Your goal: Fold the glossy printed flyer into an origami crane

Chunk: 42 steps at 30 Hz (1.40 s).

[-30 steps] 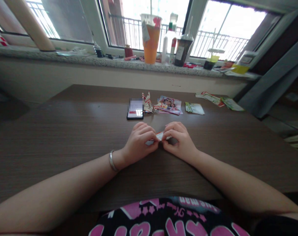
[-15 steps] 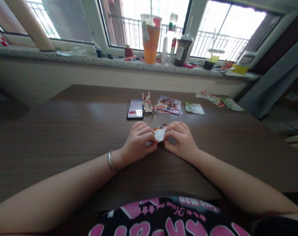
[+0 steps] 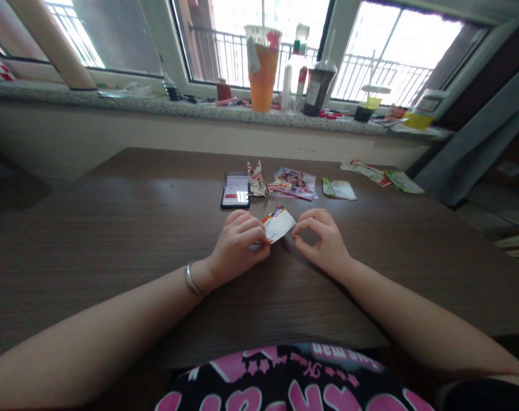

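Note:
My left hand [image 3: 237,242] rests on the brown wooden table [image 3: 113,228] with its fingers curled, pinching a small folded piece of printed paper [image 3: 278,224], white with a red and orange edge. The paper sticks out to the right and slightly upward from my fingers. My right hand [image 3: 321,240] lies just to the right of the paper, apart from it, with fingers curled and thumb near the forefinger, nothing visible in it. A silver bracelet [image 3: 189,279] circles my left wrist.
Beyond my hands lie a phone [image 3: 236,194], a folded paper shape [image 3: 256,180], and several printed leaflets [image 3: 296,184], [image 3: 338,189], [image 3: 370,171]. The windowsill [image 3: 156,105] holds an orange cup [image 3: 262,68], bottles [image 3: 294,71], a dark drink cup [image 3: 318,85] and small items.
The paper was pinched between both hands; now my right hand has let go and moved slightly right, while my left hand keeps the paper, which has unfolded outward.

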### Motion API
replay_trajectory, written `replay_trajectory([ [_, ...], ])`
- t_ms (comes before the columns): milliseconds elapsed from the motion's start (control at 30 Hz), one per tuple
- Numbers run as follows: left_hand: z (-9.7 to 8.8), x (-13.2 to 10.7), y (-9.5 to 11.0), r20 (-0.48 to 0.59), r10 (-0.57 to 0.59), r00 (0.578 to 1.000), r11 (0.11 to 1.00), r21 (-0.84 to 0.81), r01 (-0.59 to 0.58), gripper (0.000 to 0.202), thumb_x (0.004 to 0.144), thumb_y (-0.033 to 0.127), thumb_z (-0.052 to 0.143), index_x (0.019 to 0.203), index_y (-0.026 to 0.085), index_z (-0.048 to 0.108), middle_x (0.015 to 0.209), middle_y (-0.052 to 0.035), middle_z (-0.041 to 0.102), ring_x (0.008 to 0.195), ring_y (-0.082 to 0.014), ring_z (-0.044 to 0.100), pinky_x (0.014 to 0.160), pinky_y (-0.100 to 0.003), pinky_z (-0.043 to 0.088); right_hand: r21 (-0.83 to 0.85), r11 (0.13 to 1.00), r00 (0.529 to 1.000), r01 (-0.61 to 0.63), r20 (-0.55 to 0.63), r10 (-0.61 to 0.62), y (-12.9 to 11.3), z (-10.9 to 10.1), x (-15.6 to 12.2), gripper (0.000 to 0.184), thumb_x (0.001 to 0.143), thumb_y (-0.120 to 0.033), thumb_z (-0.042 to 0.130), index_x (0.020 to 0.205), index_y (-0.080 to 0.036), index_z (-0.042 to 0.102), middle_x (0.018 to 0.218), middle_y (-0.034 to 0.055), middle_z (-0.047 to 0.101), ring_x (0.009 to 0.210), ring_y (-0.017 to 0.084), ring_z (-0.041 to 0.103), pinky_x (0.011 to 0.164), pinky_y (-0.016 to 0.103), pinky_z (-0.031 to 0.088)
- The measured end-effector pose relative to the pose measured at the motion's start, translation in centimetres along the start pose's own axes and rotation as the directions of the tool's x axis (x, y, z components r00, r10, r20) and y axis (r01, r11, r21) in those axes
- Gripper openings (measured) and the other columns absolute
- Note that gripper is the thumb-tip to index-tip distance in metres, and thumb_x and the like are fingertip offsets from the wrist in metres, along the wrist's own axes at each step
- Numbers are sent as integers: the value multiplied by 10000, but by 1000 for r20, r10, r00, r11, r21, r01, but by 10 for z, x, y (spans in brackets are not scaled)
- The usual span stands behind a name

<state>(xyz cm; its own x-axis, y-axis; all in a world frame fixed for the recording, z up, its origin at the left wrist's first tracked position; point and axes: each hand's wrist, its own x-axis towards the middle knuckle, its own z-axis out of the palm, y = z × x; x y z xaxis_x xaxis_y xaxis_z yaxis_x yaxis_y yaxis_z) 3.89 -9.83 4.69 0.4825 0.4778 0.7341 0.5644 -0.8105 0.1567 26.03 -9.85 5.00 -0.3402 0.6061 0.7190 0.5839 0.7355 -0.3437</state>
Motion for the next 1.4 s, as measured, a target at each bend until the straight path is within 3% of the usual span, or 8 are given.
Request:
replay_trajectory([
  [267, 0, 0, -3, 6, 58, 998, 997, 52, -59, 117, 819, 193, 611, 705, 220, 609, 750, 9, 649, 727, -148, 544, 838, -347, 418, 22, 992, 988, -127, 93, 125, 7, 6, -3, 89, 773, -170, 632, 844, -215, 601, 828, 28, 621, 811, 192, 561, 760, 351, 466],
  [433, -1, -3, -10, 12, 130, 991, 982, 134, -130, 102, 860, 247, 635, 768, 258, 675, 749, 19, 665, 737, -152, 534, 788, -319, 396, 131, 947, 951, -295, 139, 277, 16, 12, -6, 78, 808, -213, 597, 884, -193, 602, 812, 19, 567, 731, 154, 555, 654, 295, 477],
  [533, -2, -6, -13, 19, 152, 988, 973, 173, -153, 95, 865, 264, 644, 798, 288, 706, 714, 35, 670, 702, -147, 515, 754, -310, 376, 155, 919, 928, -362, 154, 340, 23, 15, -8, 101, 804, -237, 600, 894, -191, 598, 841, 20, 573, 737, 148, 562, 664, 296, 478],
  [733, 0, -8, -19, -35, 50, 998, 982, 185, -42, 99, 853, 320, 659, 799, 304, 740, 703, 20, 669, 679, -139, 537, 702, -293, 376, 251, 839, 875, -483, 158, 457, 36, 23, -13, 179, 774, -302, 629, 898, -194, 557, 841, 27, 590, 728, 150, 569, 662, 305, 480],
  [1100, 6, -12, -36, 89, -53, 995, 991, 124, 42, 131, 891, 297, 608, 872, 250, 729, 814, 2, 739, 714, -152, 652, 676, -282, 442, 310, 782, 840, -541, 169, 515, 40, 23, -14, 270, 728, -318, 669, 926, -207, 522, 870, 21, 595, 691, 138, 585, 622, 295, 492],
  [1267, 6, -13, -35, 109, -145, 983, 986, 96, 135, 143, 878, 330, 625, 919, 240, 729, 877, -22, 744, 801, -180, 675, 751, -314, 472, 377, 711, 799, -594, 178, 574, 46, 26, -14, 324, 719, -315, 669, 975, -211, 500, 917, 24, 589, 675, 137, 585, 616, 307, 505],
  [1400, 5, -12, -34, 105, -186, 977, 982, 23, 185, 194, 884, 375, 613, 923, 221, 725, 894, -33, 741, 833, -190, 675, 774, -324, 485, 451, 687, 806, -570, 144, 574, 49, 27, -14, 333, 715, -312, 679, 961, -226, 472, 880, 7, 592, 678, 140, 592, 683, 330, 522],
])
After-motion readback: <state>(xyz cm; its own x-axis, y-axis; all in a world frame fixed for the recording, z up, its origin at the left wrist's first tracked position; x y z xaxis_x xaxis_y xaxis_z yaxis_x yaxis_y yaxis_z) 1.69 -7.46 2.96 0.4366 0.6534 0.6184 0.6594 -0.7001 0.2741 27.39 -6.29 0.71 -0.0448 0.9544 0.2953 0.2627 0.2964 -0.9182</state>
